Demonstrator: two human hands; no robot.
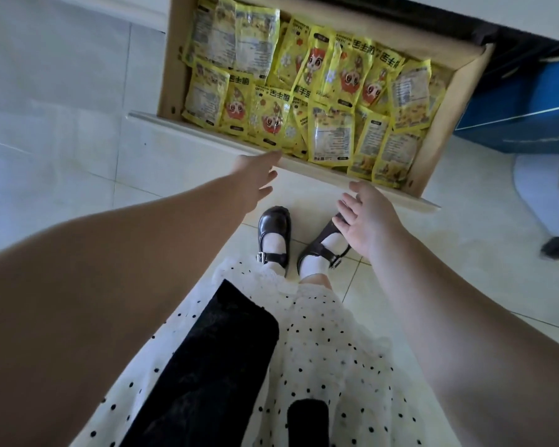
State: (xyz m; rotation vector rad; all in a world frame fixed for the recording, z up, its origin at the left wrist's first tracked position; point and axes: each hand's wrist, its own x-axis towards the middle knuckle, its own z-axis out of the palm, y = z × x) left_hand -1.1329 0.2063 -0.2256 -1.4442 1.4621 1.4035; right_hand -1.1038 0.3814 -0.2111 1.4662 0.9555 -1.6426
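Wooden drawer (207, 137) full of yellow packets (329, 137) lies just ahead, its long front running side to side. Left hand (255, 179) is nearest it, right hand (365, 217) close; both spread, holding nothing.

both hands, left hand (255, 179) and right hand (365, 217), reach open-fingered toward the pulled-out drawer (213, 132) (packed with yellow packets (304, 91)).

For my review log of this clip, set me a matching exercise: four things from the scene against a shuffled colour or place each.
Things:
1. packets
2. shoes
3. box
4. left hand

Descriptions:
a. blue, right of the drawer
b. fingers straight, by the drawer's front rim
c. yellow, lying inside the drawer
d. dark, on the floor

Pairs: 1-c, 2-d, 3-a, 4-b
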